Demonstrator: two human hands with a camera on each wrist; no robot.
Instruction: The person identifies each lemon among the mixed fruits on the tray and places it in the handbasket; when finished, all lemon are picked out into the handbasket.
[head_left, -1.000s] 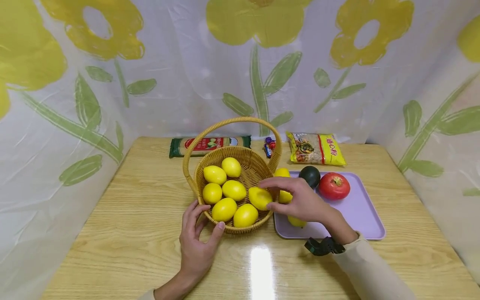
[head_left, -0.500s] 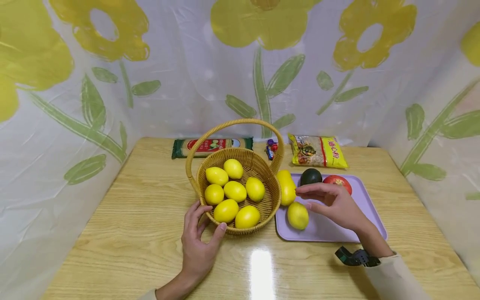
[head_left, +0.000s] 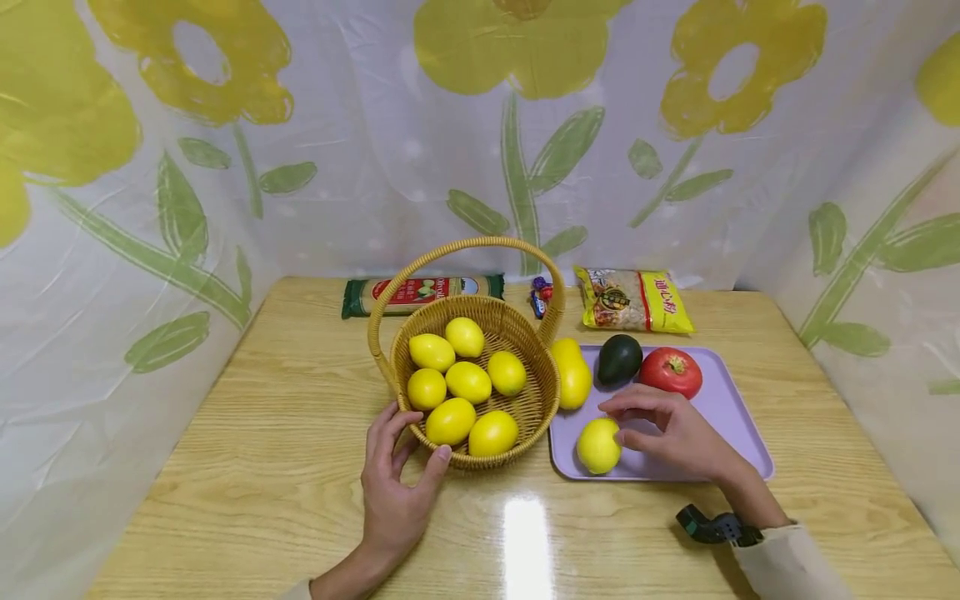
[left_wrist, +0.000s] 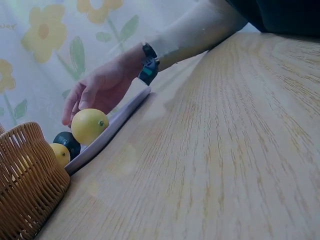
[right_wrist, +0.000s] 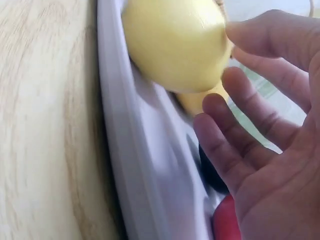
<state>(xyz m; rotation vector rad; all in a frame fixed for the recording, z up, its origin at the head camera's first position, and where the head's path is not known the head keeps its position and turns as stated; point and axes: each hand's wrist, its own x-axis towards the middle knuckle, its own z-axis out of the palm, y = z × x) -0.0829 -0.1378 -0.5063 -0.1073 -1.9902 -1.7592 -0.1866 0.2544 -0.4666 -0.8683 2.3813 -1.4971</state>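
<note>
My left hand (head_left: 396,492) holds the near left rim of a wicker basket (head_left: 528,337), with thumb and index finger on the rim. Inside lie several yellow lemons (head_left: 469,382). Over a lilac tray (head_left: 727,442) my right hand (head_left: 678,433) is beside one lemon (head_left: 598,446). In the right wrist view its thumb tip meets the edge of that lemon (right_wrist: 172,42), while the other fingers are spread and apart from it. The left wrist view shows the same lemon (left_wrist: 89,126) at the tray's near edge, below the right hand (left_wrist: 102,87).
A long yellow fruit (head_left: 572,375), an avocado (head_left: 619,360) and a red pomegranate (head_left: 671,372) lie at the tray's back. Behind are a pasta packet (head_left: 431,288), small wrapped sweets (head_left: 541,296) and a yellow food bag (head_left: 633,300). The basket handle (head_left: 480,242) arches high.
My right hand has let go of a lemon at the basket's right side and moved right to the tray's lemon, which has shifted slightly towards the near edge. The left hand stays on the basket.
</note>
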